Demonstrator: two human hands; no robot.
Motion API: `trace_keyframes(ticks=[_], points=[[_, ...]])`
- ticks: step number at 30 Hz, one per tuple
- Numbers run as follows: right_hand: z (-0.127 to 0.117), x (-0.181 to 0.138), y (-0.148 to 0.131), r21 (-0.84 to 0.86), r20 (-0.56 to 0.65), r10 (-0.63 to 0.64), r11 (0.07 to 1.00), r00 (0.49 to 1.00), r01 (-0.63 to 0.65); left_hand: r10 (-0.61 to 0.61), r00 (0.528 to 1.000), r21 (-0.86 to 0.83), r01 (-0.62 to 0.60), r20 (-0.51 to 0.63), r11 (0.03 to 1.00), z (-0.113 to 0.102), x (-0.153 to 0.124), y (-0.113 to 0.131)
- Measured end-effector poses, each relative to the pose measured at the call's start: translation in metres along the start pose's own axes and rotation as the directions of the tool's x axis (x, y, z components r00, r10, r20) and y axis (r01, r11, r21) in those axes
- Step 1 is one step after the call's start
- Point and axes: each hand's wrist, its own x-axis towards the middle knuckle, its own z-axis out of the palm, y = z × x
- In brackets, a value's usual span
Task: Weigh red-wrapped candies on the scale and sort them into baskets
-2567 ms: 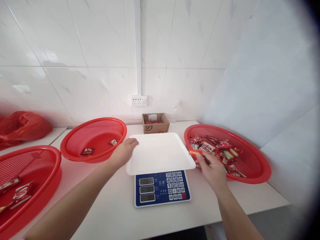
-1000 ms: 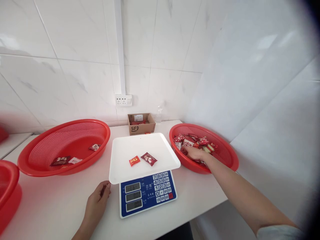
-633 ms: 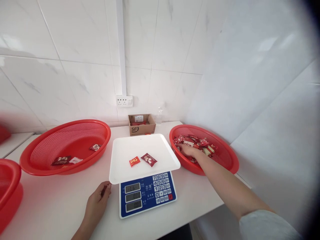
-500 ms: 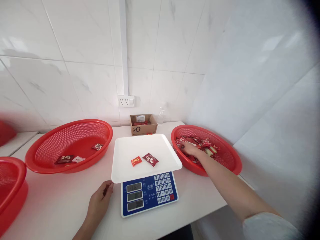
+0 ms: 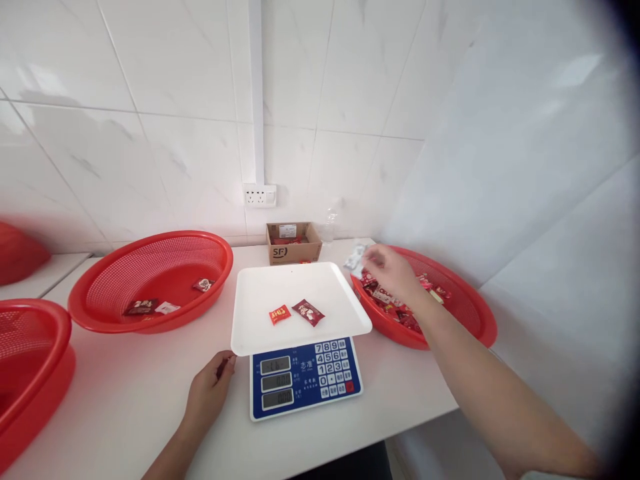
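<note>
My right hand (image 5: 395, 270) is raised over the left rim of a red basket (image 5: 470, 317) full of wrapped sweets, pinching a pale wrapped sweet (image 5: 356, 259) that is blurred by motion. A blue scale (image 5: 305, 377) with a white tray (image 5: 260, 300) stands in the middle; a small orange-red sweet (image 5: 280, 314) and a dark red sweet (image 5: 308, 312) lie on the tray. My left hand (image 5: 209, 395) rests on the white counter by the tray's front left corner, fingers loosely curled, nothing visible in them.
A second red basket (image 5: 150, 247) at the left holds three sweets. A third red basket (image 5: 30, 360) sits at the far left edge. A small cardboard box (image 5: 294, 243) stands by the tiled wall under a socket (image 5: 259, 195). The counter edge runs close in front.
My right hand has lifted out of the right basket with a pale sweet and moved left toward the tray. The left hand has stayed beside the scale.
</note>
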Motion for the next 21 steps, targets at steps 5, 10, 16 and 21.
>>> trace_keyframes(ticks=[5, 10, 16, 21], points=[[0.038, -0.04, -0.065, 0.285, 0.456, -0.193, 0.956, 0.869, 0.062, 0.022, 1.0, 0.006, -0.022, -0.013, 1.0, -0.001, -0.001, 0.002], [0.061, -0.049, -0.068, 0.106, 0.497, -0.213, 0.977, 0.841, 0.185, 0.035, 0.999, 0.026, -0.035, -0.025, 0.999, -0.002, -0.004, 0.007], [0.027, -0.016, -0.004, -0.397, 0.228, 0.06, 0.917, 0.972, 0.037, 0.042, 0.999, 0.017, -0.041, -0.014, 0.999, -0.001, -0.004, 0.006], [0.005, -0.02, 0.056, -0.492, 0.353, 0.292, 0.866, 0.889, -0.089, 0.052, 0.999, 0.027, -0.052, -0.009, 0.998, 0.0, -0.002, 0.004]])
